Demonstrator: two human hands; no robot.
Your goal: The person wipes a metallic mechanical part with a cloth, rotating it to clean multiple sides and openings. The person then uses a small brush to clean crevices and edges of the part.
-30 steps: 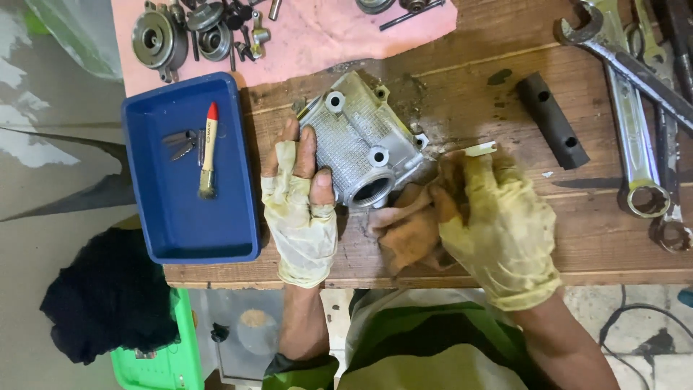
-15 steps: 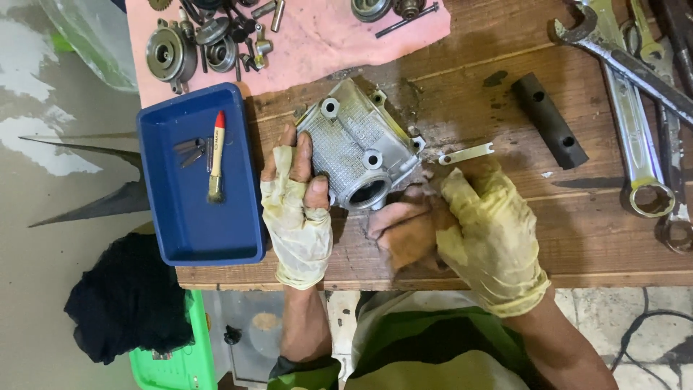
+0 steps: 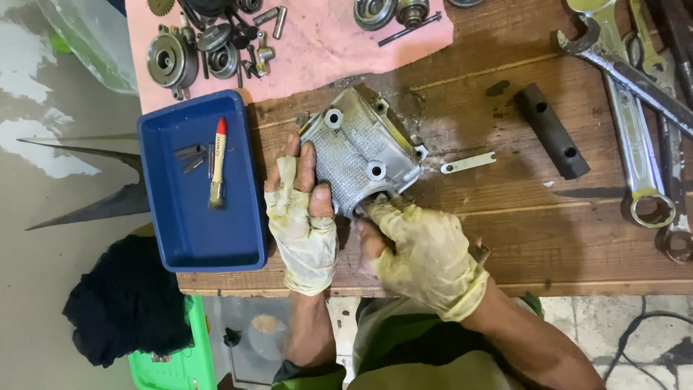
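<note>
The left hand [image 3: 303,220] is lying flat and open-fingered against the side of the ribbed metal engine block [image 3: 359,160], bracing it rather than gripping it, while the right hand [image 3: 422,253] is curling in a loose fist at the block's near opening, its fingertips hidden, so I cannot tell whether it is pinching anything. The block is sitting tilted on the wooden counter [image 3: 520,238], just beside the blue tray [image 3: 173,238] with the brush [image 3: 216,162] in it. With only a flat palm steadying it, the block is likely risking a slip or a roll toward the near edge if the right hand is pushing hard. Both gloves are looking greasy, which is weakening any hold. The small flat metal strip [image 3: 468,163] is lying loose near the block and could be getting knocked off, and grit from the counter could be working into the opening.
</note>
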